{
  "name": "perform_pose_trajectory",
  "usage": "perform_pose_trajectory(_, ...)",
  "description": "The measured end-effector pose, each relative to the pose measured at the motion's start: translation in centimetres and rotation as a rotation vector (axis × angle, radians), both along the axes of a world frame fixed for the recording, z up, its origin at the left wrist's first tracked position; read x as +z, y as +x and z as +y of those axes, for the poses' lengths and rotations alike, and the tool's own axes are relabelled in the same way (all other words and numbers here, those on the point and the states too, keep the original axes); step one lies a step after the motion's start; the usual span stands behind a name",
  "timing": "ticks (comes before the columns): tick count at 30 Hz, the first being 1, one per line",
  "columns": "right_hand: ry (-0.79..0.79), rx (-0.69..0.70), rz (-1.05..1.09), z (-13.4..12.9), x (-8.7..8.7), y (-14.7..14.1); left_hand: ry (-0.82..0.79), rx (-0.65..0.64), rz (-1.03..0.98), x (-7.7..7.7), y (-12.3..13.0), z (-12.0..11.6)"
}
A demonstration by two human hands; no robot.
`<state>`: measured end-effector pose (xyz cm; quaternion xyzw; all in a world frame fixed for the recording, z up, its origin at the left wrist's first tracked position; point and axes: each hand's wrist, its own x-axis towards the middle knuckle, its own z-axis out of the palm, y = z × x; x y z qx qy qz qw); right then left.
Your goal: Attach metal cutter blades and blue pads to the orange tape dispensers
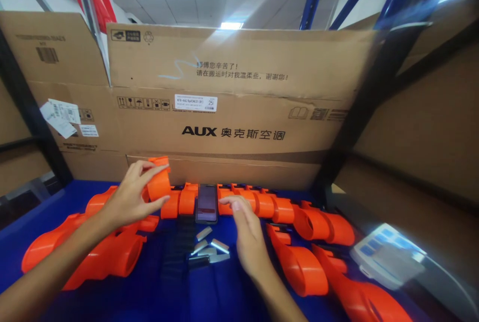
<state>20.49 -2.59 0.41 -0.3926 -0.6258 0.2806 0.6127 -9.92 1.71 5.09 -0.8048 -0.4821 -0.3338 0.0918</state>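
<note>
My left hand point(132, 195) is raised at the left, its thumb and fingers around a curved orange plastic piece point(159, 182) held upright. My right hand point(245, 230) hovers right of the phone point(206, 205), fingers stretched out to the left, with nothing visible in them. Just behind it runs a row of similar orange pieces point(265, 205). Between the hands, several small silvery metal strips point(220, 246) lie loose on the blue surface, with a dark strip point(199, 261) at their front.
More orange pieces lie at the left point(48, 249) and right point(307, 272) of the blue tabletop point(209, 297). A white device with blue buttons point(387, 254) sits at the right. A cardboard wall point(232, 152) closes the back, between dark posts.
</note>
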Motion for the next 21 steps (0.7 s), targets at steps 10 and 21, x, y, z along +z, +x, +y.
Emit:
perform_pose_trajectory(10, -0.452, 0.282, 0.343, 1.2, -1.0, -0.6, -0.049, -0.853, 0.158, -3.3, 9.4, -6.3)
perform_pose_trajectory(21, -0.256, 0.064, 0.143, 1.0, -0.8, -0.9, -0.916, -0.556, -0.988, -6.0, 13.1, -3.2)
